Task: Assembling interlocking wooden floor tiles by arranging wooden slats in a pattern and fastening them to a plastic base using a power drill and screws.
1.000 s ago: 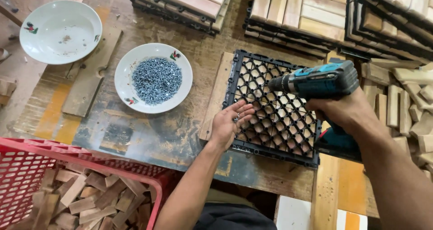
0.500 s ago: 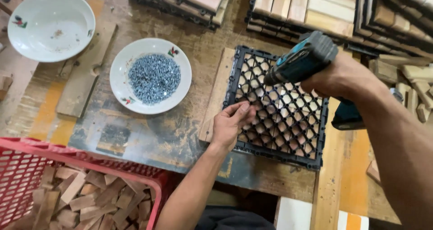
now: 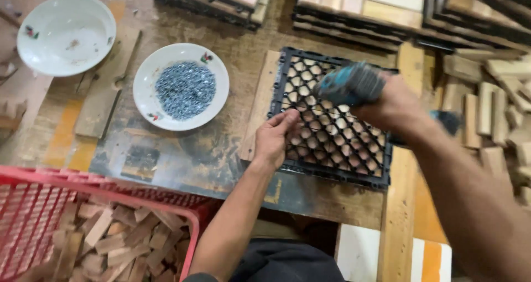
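Drill [image 3: 349, 84] in the right hand [image 3: 394, 106], fingers clamped round its grip, has swung from the frame's right to centre over the black grid tile [image 3: 332, 121], where left hand [image 3: 275, 139] fingertips pinch together at the mesh, suggesting fastening.
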